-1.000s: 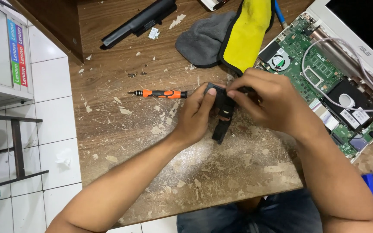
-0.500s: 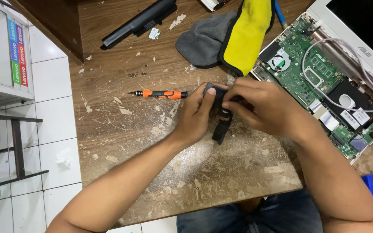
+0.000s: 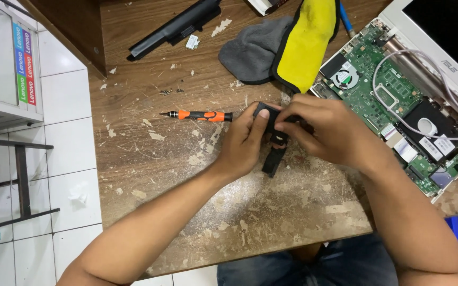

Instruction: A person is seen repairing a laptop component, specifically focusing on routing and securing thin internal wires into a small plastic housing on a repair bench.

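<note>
Both my hands grip one small black part above the worn wooden table. My left hand holds its upper left end, thumb on top. My right hand pinches it from the right, covering its upper half. The part's lower end sticks out below my fingers. An orange and black screwdriver lies just left of my left hand. An opened laptop with its green circuit board bare sits to the right of my right hand.
A grey and yellow cloth lies behind my hands. A long black battery pack rests at the table's back edge. Tiny screws lie near the screwdriver. White tiled floor and a metal shelf are on the left.
My hands have shifted slightly on the black part, the right fingers closing further over its top. Nothing else has moved.
</note>
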